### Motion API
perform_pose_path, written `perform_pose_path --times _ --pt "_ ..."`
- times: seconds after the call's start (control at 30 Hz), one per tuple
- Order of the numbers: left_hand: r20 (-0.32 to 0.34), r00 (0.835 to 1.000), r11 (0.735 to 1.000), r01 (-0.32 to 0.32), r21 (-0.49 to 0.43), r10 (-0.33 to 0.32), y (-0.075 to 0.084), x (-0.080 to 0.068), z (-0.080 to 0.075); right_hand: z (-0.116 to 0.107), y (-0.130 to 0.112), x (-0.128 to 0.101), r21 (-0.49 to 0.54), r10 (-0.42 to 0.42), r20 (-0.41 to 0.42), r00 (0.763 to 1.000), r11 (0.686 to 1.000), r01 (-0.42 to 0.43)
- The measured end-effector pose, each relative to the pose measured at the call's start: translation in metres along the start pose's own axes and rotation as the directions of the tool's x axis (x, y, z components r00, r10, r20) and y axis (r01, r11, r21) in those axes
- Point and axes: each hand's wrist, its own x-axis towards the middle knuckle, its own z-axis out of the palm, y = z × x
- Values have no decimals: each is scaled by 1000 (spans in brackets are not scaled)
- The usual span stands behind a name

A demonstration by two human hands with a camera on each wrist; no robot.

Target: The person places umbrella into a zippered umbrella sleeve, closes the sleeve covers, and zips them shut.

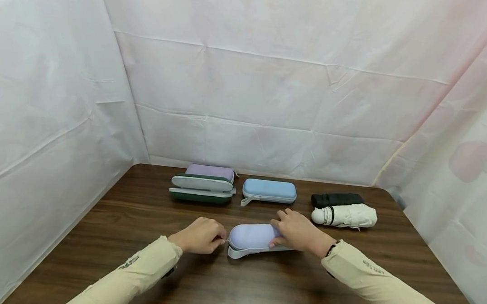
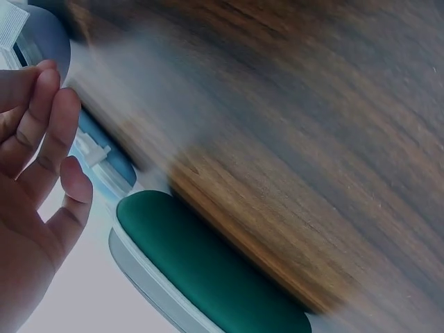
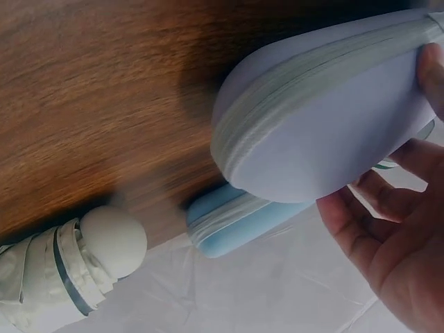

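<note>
A lavender zip case (image 1: 250, 236) with a pale wrist strap (image 1: 237, 253) lies near the middle of the table. Its zip runs round the side, visible in the right wrist view. My right hand (image 1: 299, 231) grips the case at its right part, thumb on the near side and fingers over the far side. At the left end, my left hand (image 1: 201, 236) pinches the zipper pull between thumb and forefinger; the fingertips mostly hide the pull. The left wrist view shows those fingertips right beside the rounded end of the case.
Behind, a green case (image 1: 200, 198) stands gaping with its grey inside showing, before a purple case (image 1: 210, 170). A blue case (image 1: 269, 189) lies to their right. A folded white umbrella (image 1: 348, 215) and a black one (image 1: 337, 199) lie at right. White sheeting encloses the table.
</note>
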Motion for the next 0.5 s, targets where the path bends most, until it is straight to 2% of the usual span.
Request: perform_pose_path --times 0.13,0.37,0.5 --pt "0 1000 1000 5 -3 -5 1 1 4 1 0 -1 -6 7 -9 1000 1000 -7" --pt "-12 999 999 -35 10 35 6 3 9 4 2 -1 -26 25 -13 1000 999 -25" --pt "-10 1000 999 -26 18 27 8 3 8 4 1 -1 -14 29 -8 1000 999 -29"
